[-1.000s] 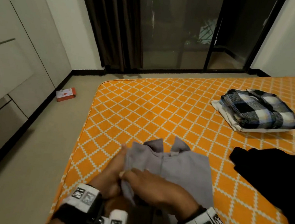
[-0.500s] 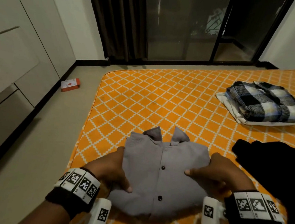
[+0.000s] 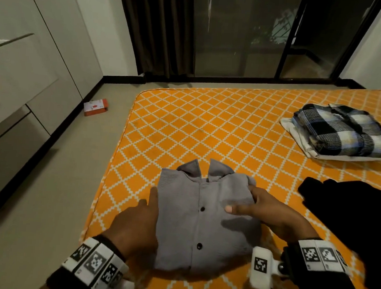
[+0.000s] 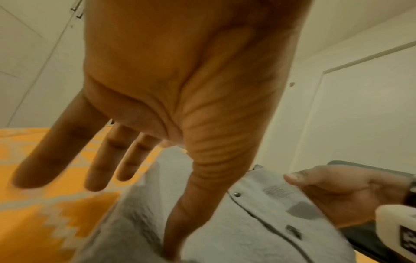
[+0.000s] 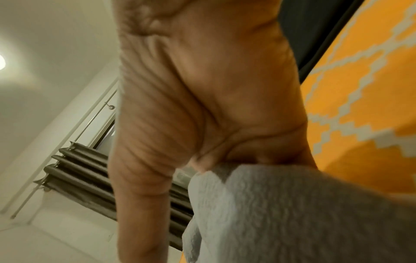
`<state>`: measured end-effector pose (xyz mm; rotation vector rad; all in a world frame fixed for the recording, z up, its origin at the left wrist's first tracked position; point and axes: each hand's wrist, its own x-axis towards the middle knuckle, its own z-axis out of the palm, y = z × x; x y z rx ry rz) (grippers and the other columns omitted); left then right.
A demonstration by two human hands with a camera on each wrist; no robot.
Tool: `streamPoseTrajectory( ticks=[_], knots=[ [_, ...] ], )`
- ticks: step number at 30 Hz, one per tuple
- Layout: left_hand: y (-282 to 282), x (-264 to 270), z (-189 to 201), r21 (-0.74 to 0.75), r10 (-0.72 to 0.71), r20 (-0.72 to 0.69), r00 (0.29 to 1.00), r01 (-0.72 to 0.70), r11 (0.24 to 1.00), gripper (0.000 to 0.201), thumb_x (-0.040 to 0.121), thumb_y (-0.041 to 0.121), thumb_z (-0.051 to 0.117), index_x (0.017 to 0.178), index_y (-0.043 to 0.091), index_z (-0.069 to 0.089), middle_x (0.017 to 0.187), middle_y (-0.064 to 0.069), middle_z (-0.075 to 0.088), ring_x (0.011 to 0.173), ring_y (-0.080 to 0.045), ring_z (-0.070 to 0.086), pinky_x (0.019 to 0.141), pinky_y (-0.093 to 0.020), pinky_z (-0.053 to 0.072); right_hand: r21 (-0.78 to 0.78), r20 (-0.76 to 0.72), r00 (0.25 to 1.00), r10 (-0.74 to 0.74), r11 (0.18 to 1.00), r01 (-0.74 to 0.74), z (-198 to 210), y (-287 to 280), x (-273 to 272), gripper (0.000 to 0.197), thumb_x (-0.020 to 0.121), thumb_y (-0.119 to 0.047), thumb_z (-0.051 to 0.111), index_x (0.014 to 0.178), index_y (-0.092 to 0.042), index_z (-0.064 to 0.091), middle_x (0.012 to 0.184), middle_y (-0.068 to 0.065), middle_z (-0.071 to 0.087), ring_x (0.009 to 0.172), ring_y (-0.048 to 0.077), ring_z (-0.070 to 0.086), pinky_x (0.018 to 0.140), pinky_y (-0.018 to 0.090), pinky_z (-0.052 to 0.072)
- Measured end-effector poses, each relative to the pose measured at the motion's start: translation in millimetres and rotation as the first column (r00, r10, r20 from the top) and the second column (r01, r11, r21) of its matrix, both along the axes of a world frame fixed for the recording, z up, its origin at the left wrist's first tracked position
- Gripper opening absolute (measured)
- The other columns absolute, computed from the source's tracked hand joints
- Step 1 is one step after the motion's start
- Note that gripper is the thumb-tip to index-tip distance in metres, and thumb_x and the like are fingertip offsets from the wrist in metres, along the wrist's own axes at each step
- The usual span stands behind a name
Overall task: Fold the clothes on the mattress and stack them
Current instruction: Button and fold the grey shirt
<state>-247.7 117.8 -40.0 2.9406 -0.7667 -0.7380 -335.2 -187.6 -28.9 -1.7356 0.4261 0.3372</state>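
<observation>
The straight fingers (image 3: 153, 195) of the left hand (image 3: 136, 225) now lie flat along the left edge of the folded grey shirt (image 3: 201, 225) on the mattress (image 3: 186, 125), while the right hand (image 3: 268, 216), pinching its right edge, has slid up nearer the collar, closest to the stack (image 3: 343, 133).

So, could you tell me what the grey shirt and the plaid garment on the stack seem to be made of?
Grey shirt: apparently a thin woven cloth, matte, with a fine crinkled texture that shows clearly in the right wrist view, and dark buttons.
Plaid garment: looks like thicker, soft woven check, perhaps flannel; its bulky folds suggest that, though it is too far off to be sure.
</observation>
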Motion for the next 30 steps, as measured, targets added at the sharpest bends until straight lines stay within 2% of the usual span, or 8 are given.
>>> streamPoseTrajectory(
  ticks=[3, 7, 11, 13, 17, 23, 27, 30],
  knots=[
    [-12.5, -21.3, 3.0, -0.034, -0.149, 0.167, 0.975, 0.156, 0.987, 0.105, 0.092, 0.057, 0.050, 0.161, 0.018, -0.018, 0.164, -0.008, 0.015, 0.148, -0.033, 0.028, 0.109, -0.051, 0.041, 0.025, -0.017, 0.996, 0.093, 0.995, -0.092, 5.7, 3.9, -14.2, 0.077, 0.075, -0.020, 0.094, 0.139, -0.038, 0.055, 0.129, -0.012, 0.071, 0.116, 0.014, 0.070, 0.101, 0.045, 0.057],
    [-30.9, -29.8, -19.7, -0.165, -0.221, -0.003, 0.975, 0.218, 0.962, 0.091, 0.093, 0.081, 0.018, 0.161, 0.034, -0.019, 0.169, 0.007, -0.025, 0.157, -0.019, -0.019, 0.126, -0.058, 0.000, -0.043, -0.068, 0.996, 0.060, 0.997, -0.063, 6.7, 13.8, -24.3, 0.084, 0.073, -0.020, 0.096, 0.143, -0.035, 0.052, 0.133, -0.010, 0.067, 0.120, 0.017, 0.066, 0.095, 0.042, 0.059],
    [-36.4, -26.5, -38.9, -0.081, -0.228, -0.044, 0.973, 0.224, 0.971, 0.096, 0.087, 0.091, 0.018, 0.156, 0.043, -0.026, 0.161, 0.010, -0.041, 0.151, -0.020, -0.034, 0.121, -0.065, -0.014, -0.061, -0.188, 0.981, -0.036, 0.998, 0.025, 19.0, 13.2, -30.9, 0.034, 0.078, -0.035, 0.091, 0.092, -0.011, 0.072, 0.070, -0.002, 0.071, 0.056, 0.014, 0.064, 0.053, 0.026, 0.047],
    [-36.9, -24.1, -40.8, -0.060, -0.225, -0.053, 0.973, 0.222, 0.973, 0.097, 0.085, 0.093, 0.017, 0.155, 0.043, -0.028, 0.160, 0.010, -0.043, 0.150, -0.020, -0.037, 0.120, -0.066, -0.016, -0.100, -0.256, 0.966, -0.030, 0.995, 0.005, 18.8, 12.5, -34.4, 0.043, 0.078, -0.049, 0.088, 0.070, -0.014, 0.065, 0.053, -0.003, 0.060, 0.041, 0.014, 0.052, 0.045, 0.024, 0.038],
    [-36.6, -21.2, -36.8, -0.058, -0.236, -0.086, 0.968, 0.231, 0.971, 0.096, 0.085, 0.093, 0.015, 0.156, 0.043, -0.027, 0.160, 0.011, -0.042, 0.150, -0.020, -0.036, 0.120, -0.064, -0.015, -0.011, -0.169, 0.982, 0.082, 0.996, -0.085, 6.2, 17.9, -39.0, 0.048, 0.073, -0.027, 0.096, 0.115, -0.027, 0.072, 0.104, -0.014, 0.079, 0.091, 0.005, 0.076, 0.075, 0.023, 0.061],
    [-30.2, -14.6, -33.1, -0.093, -0.243, 0.102, 0.965, 0.253, 0.963, 0.111, 0.077, 0.101, 0.017, 0.152, 0.038, -0.036, 0.155, 0.008, -0.050, 0.144, -0.021, -0.046, 0.119, -0.064, -0.019, -0.218, -0.235, 0.972, 0.012, 0.974, -0.064, -15.3, 8.7, -38.1, 0.074, 0.055, -0.013, 0.102, 0.122, -0.015, 0.070, 0.108, 0.000, 0.079, 0.099, 0.021, 0.075, 0.088, 0.043, 0.062],
    [-27.7, -9.2, -37.2, -0.040, -0.250, -0.088, 0.964, 0.247, 0.968, 0.132, 0.064, 0.108, 0.030, 0.149, 0.037, -0.040, 0.152, 0.009, -0.053, 0.144, -0.024, -0.046, 0.119, -0.067, -0.016, -0.635, -0.391, 0.911, -0.130, 0.755, -0.165, 0.4, 9.3, -39.1, 0.073, 0.047, -0.056, 0.097, 0.099, -0.022, 0.058, 0.096, -0.005, 0.063, 0.083, 0.014, 0.061, 0.075, 0.036, 0.057],
    [-33.3, 0.1, -24.2, -0.133, -0.264, -0.052, 0.963, 0.256, 0.958, 0.139, 0.057, 0.110, 0.034, 0.147, 0.037, -0.043, 0.150, 0.010, -0.056, 0.140, -0.024, -0.051, 0.117, -0.067, -0.020, -0.869, -0.104, 0.966, -0.236, 0.494, 0.027, 7.6, 8.6, -29.9, 0.094, 0.058, -0.077, 0.082, 0.126, -0.024, 0.047, 0.123, 0.000, 0.055, 0.113, 0.025, 0.058, 0.085, 0.039, 0.053]
  ],
)
